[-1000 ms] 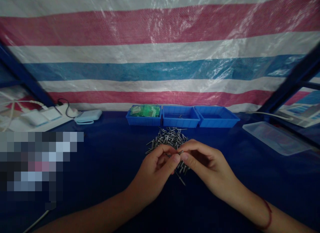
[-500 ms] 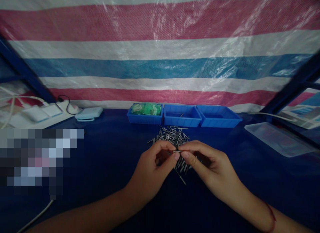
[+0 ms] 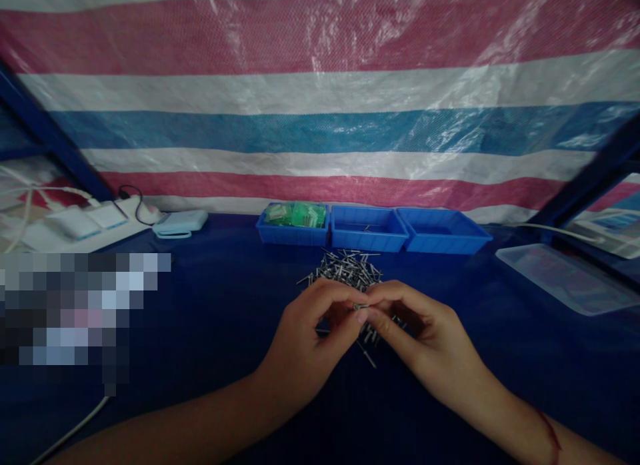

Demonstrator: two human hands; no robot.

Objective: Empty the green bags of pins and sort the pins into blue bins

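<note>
My left hand [image 3: 310,332] and my right hand [image 3: 425,325] meet at the fingertips in the middle of the view. Between their thumbs and forefingers is a small metal rivet [image 3: 361,307], pinched from both sides; its ends are hidden by the fingers. Behind and below the hands lies a pile of metal rivets [image 3: 350,266] on the dark blue table [image 3: 210,318]. One loose rivet [image 3: 367,356] sticks out toward the near side, below the fingertips.
Behind the pile stand a blue bin [image 3: 293,235] with green-and-clear packets, a middle bin [image 3: 369,239] with a few rivets and a right bin [image 3: 445,242]. A clear plastic lid [image 3: 565,278] lies right; a power strip [image 3: 110,228] and light-blue case [image 3: 181,223] are left.
My left hand's fingertips have moved slightly right and closed up against my right hand's, covering more of the small rivet. The whole view has shifted a little.
</note>
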